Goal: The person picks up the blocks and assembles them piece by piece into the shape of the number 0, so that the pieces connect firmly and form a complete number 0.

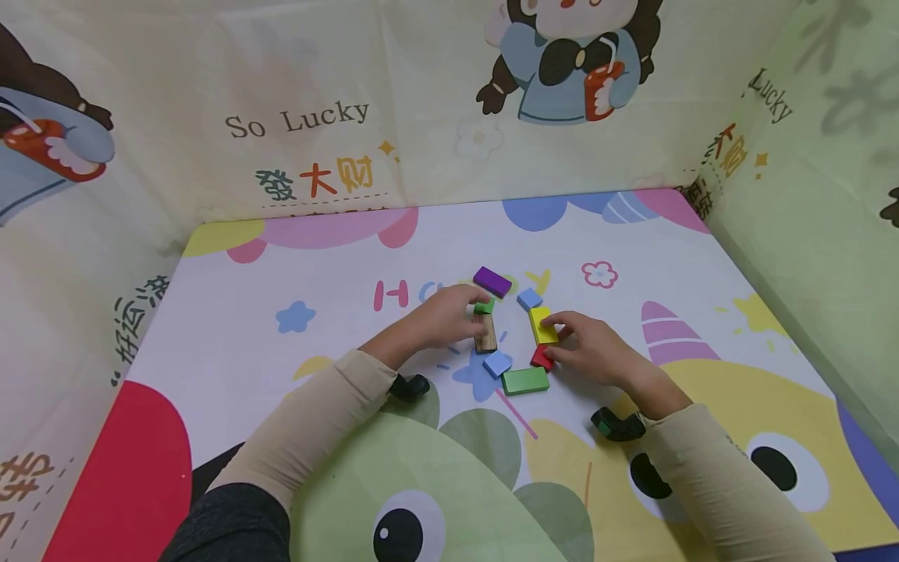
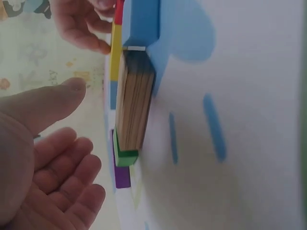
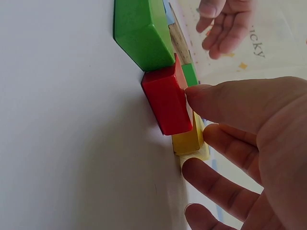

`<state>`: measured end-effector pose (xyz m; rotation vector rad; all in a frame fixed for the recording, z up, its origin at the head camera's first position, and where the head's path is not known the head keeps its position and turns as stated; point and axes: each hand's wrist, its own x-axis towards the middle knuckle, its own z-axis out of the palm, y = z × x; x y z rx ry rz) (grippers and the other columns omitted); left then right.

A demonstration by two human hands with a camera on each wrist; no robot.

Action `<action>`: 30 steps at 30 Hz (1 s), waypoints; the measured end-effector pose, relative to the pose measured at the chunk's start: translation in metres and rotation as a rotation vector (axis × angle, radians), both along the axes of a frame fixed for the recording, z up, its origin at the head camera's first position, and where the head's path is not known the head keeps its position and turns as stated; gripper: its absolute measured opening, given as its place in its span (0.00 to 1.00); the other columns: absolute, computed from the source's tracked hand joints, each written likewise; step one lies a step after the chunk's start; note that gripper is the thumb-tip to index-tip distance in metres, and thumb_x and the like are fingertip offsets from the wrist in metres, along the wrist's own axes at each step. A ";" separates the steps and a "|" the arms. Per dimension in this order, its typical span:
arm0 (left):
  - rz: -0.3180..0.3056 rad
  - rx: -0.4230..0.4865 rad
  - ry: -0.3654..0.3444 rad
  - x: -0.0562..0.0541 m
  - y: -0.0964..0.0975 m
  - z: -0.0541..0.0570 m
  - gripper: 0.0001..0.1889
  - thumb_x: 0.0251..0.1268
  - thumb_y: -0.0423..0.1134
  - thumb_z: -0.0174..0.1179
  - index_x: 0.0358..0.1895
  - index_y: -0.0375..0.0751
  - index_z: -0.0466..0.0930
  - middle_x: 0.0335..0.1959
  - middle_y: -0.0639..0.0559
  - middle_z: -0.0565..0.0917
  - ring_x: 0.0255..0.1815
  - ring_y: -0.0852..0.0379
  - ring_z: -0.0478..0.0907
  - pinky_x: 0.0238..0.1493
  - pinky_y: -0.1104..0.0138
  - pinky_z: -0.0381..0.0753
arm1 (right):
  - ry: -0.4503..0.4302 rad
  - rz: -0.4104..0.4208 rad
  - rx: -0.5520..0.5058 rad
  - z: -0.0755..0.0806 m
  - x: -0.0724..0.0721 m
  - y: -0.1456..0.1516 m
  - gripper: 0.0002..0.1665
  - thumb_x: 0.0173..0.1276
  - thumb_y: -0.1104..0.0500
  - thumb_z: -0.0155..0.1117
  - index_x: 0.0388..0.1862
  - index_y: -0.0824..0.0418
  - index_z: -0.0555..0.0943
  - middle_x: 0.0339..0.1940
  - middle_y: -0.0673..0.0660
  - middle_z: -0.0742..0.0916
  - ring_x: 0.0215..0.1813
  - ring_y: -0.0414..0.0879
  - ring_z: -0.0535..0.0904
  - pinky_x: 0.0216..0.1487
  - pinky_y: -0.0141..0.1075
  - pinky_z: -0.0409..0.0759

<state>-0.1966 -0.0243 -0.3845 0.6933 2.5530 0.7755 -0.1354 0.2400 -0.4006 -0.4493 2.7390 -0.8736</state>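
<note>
Wooden blocks form a rough ring in the head view. My left hand (image 1: pixel 449 316) is at the ring's left side, by the brown block (image 1: pixel 485 341) and the small green block (image 1: pixel 485 307); in the left wrist view its loosely bent fingers hold nothing. My right hand (image 1: pixel 597 350) is at the other side. Its thumb touches the red block (image 3: pixel 168 103), and its index finger is at the yellow block (image 1: pixel 541 321). A purple block (image 1: pixel 492 282) and a blue block (image 1: pixel 530 299) lie at the far end, another blue block (image 1: pixel 497 364) and a long green block (image 1: pixel 525 381) at the near end.
A printed mat (image 1: pixel 337 265) with cartoon figures covers the table. Cream cloth walls (image 1: pixel 435 156) stand behind and at both sides. Dark wrist straps (image 1: pixel 618 425) sit under both forearms.
</note>
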 end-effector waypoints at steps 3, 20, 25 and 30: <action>0.013 -0.003 -0.003 0.004 0.000 0.000 0.30 0.64 0.44 0.70 0.68 0.41 0.74 0.65 0.49 0.77 0.66 0.52 0.71 0.64 0.60 0.72 | -0.006 -0.006 0.005 0.000 0.000 0.000 0.28 0.67 0.57 0.70 0.64 0.62 0.76 0.56 0.62 0.82 0.54 0.57 0.78 0.56 0.54 0.77; 0.018 -0.035 0.040 0.024 0.005 -0.006 0.31 0.58 0.48 0.75 0.63 0.40 0.78 0.57 0.49 0.80 0.53 0.54 0.73 0.56 0.64 0.77 | 0.002 0.001 -0.004 0.000 0.000 0.000 0.28 0.67 0.57 0.70 0.63 0.63 0.76 0.55 0.62 0.82 0.54 0.58 0.78 0.55 0.53 0.78; -0.016 -0.017 0.057 0.028 0.005 -0.008 0.31 0.57 0.48 0.75 0.62 0.38 0.79 0.56 0.49 0.80 0.53 0.54 0.74 0.58 0.64 0.76 | 0.001 0.000 -0.004 0.001 0.000 0.000 0.28 0.67 0.57 0.70 0.63 0.62 0.76 0.55 0.62 0.82 0.53 0.57 0.78 0.55 0.53 0.78; -0.037 0.007 0.069 0.030 0.005 -0.011 0.30 0.57 0.47 0.75 0.60 0.37 0.79 0.52 0.49 0.81 0.51 0.54 0.74 0.55 0.65 0.75 | -0.002 0.001 -0.004 0.002 0.001 0.000 0.28 0.67 0.56 0.70 0.63 0.63 0.76 0.55 0.62 0.82 0.53 0.58 0.78 0.55 0.54 0.77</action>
